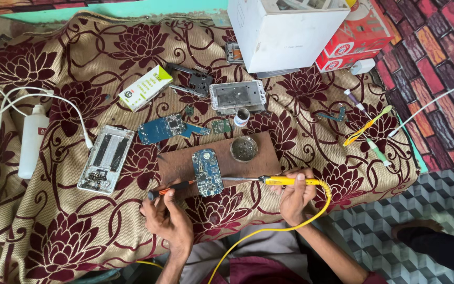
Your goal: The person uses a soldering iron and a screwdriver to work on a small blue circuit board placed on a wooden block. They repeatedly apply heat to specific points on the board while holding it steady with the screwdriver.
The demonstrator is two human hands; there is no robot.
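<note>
Left hand grips a black-and-orange screwdriver at eight o'clock of the blue circuit board, right hand clenches a yellow soldering iron at three o'clock, board lying on a brown wooden slab, round tin at one o'clock.

Yellow soldering iron, blue circuit board, brown wooden board, maroon-flowered beige cloth

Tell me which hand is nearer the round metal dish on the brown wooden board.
Right. The right hand, holding the yellow soldering iron, sits just below-right of the dish; the left hand is farther, down-left.
</note>
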